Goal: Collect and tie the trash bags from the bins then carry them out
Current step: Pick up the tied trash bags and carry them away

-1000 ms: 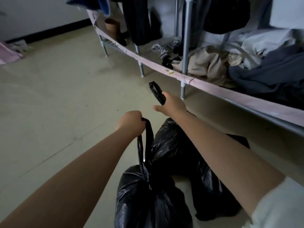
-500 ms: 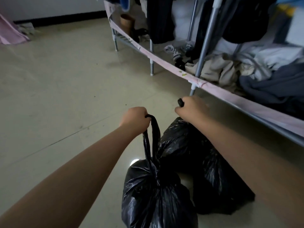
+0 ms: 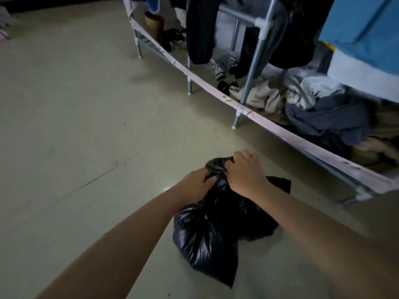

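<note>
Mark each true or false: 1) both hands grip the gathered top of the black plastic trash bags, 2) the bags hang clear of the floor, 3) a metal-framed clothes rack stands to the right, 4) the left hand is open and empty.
1) True: the left hand and right hand both clutch the bunched neck of the black plastic trash bags.
2) False: the bags sit on the pale floor.
3) True: the metal-framed clothes rack holds hanging dark garments and piled clothing.
4) False: the left hand is closed on the bag plastic.
</note>
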